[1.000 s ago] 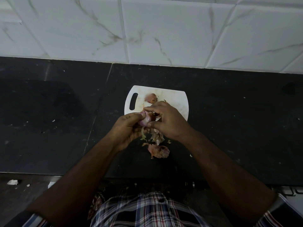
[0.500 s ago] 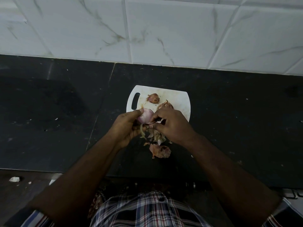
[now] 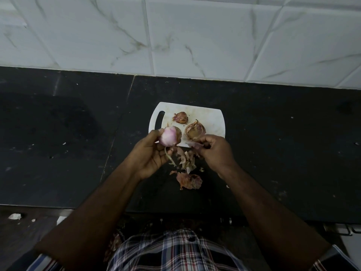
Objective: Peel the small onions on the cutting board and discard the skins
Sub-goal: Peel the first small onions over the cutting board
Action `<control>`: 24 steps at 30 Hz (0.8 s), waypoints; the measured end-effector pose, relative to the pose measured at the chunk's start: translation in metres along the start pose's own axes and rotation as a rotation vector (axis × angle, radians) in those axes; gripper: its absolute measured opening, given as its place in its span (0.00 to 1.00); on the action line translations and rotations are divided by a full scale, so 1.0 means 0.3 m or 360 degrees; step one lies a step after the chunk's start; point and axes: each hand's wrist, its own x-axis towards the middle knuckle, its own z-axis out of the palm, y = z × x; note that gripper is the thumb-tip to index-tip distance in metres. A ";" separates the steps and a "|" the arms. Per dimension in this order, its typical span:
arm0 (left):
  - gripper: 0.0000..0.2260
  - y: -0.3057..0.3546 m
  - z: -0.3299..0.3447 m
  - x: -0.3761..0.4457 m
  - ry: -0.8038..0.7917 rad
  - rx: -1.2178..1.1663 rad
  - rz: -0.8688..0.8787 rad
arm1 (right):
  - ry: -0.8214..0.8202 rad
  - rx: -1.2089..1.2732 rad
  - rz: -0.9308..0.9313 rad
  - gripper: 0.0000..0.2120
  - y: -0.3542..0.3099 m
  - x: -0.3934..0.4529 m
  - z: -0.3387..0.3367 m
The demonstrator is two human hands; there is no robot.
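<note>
On the black counter [image 3: 78, 153], above the near edge of the white cutting board [image 3: 213, 118], we see the left hand [image 3: 151, 155] closed around a mostly peeled pink onion [image 3: 169, 136] (a stringy strip dangles below it). Two unpeeled onions [image 3: 195, 130] rest on the board. Loose skins [image 3: 188, 180] lie between the hands. The right hand [image 3: 216, 151] pinches a torn piece of skin [image 3: 192, 144].

No readable text, label, brand, number or sign appears on anything here.
</note>
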 end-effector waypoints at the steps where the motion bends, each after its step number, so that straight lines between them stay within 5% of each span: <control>1: 0.19 0.006 -0.009 -0.001 0.0004 0.0022 0.0004 | -0.0086 -0.0105 0.0009 0.09 0.006 -0.004 -0.012; 5: 0.22 0.002 -0.022 -0.007 -0.0075 0.0133 -0.0027 | -0.0305 -0.0442 -0.0160 0.09 -0.018 -0.023 -0.020; 11: 0.18 -0.015 -0.017 -0.004 -0.0243 0.0235 -0.0020 | -0.0315 0.0090 -0.0168 0.26 -0.090 -0.003 0.000; 18: 0.17 -0.014 -0.026 -0.003 -0.0268 0.0332 0.0138 | -0.0480 0.0231 -0.0365 0.20 -0.106 -0.005 -0.015; 24: 0.20 -0.026 -0.026 0.016 -0.0191 0.0423 0.0170 | -0.0342 0.0109 -0.0366 0.17 -0.116 -0.007 -0.001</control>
